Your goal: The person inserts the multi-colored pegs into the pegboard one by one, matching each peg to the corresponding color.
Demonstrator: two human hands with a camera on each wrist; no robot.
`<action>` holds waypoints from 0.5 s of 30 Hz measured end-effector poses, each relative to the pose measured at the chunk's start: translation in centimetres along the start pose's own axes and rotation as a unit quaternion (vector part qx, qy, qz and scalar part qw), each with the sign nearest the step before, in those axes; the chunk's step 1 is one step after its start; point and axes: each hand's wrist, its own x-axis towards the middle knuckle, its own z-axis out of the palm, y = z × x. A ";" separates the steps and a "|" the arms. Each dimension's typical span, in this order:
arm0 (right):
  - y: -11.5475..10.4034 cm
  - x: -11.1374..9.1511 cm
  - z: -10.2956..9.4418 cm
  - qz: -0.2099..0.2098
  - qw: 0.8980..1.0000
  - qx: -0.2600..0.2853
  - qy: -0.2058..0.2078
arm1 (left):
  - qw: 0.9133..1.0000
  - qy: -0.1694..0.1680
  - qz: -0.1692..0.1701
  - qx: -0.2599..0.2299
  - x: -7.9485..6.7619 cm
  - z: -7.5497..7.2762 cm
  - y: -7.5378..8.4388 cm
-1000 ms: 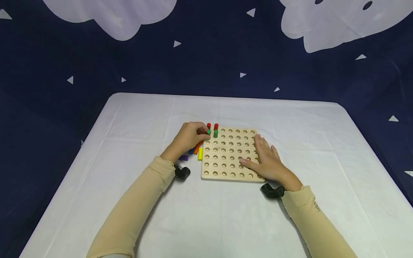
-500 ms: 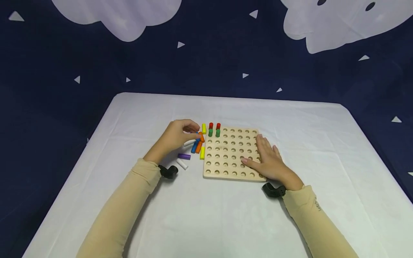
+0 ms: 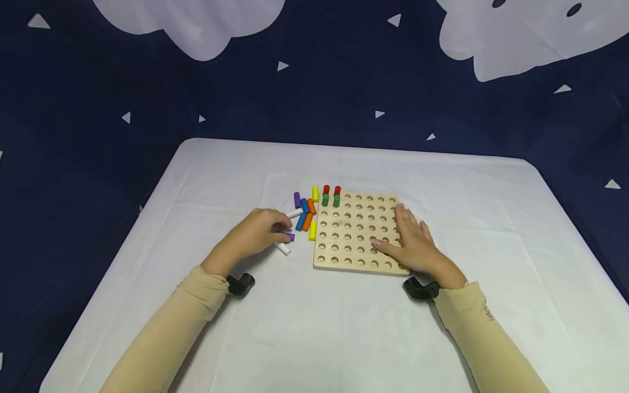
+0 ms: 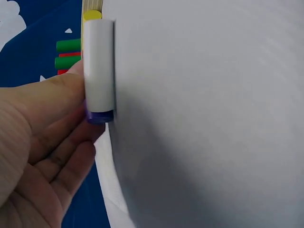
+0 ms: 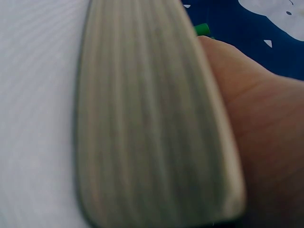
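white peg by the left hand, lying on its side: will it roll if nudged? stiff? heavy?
The white peg is a smooth cylinder lying flat on the tablecloth, so it would probably roll if pushed sideways. It looks rigid, likely painted wood like the pegboard. Being small, it is probably light; the left hand touches it with fingertips only.

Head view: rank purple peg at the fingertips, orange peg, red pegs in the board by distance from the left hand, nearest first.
From the left hand:
1. Purple peg, touching its fingertips.
2. Orange peg, in the loose pile beside the board's left edge.
3. Red pegs, standing at the board's far left corner.
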 end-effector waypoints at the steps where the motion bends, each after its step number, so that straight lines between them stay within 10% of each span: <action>1: 0.1 0.0 0.0 0.000 1.000 0.001 0.000 | 1.000 -0.004 0.004 0.006 0.1 0.0 0.0; 15: 0.1 0.0 0.1 0.000 1.000 0.006 0.000 | 0.995 -0.018 0.057 0.085 0.6 0.3 0.6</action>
